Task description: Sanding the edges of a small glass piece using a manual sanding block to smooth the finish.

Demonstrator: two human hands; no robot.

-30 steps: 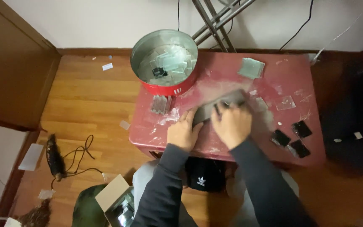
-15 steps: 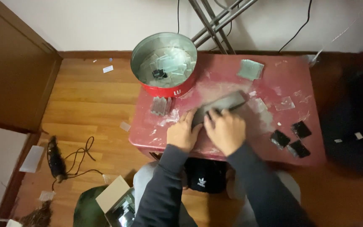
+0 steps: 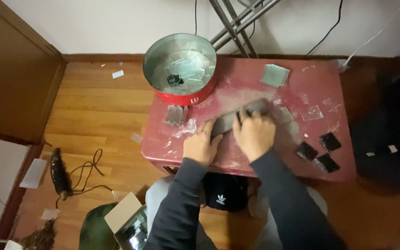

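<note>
A long grey block [image 3: 231, 119] lies slantwise on the dusty red table [image 3: 260, 157]. My left hand [image 3: 201, 144] rests flat on the table with its fingers against the block's near-left end. My right hand [image 3: 254, 132] presses down on the block's middle, fingers curled over something I cannot make out. Pale dust streaks the table around the block.
A round red tin [image 3: 180, 68] with clear and dark tiles sits at the table's far left corner. A stack of clear tiles [image 3: 176, 114], a square glass piece [image 3: 275, 74] and three dark tiles [image 3: 319, 149] lie nearby. Cables [image 3: 77, 178] and a cardboard box [image 3: 126, 217] are on the wood floor.
My right hand has slid back left along the grey block, closer to my left hand. The left hand has stayed put.
</note>
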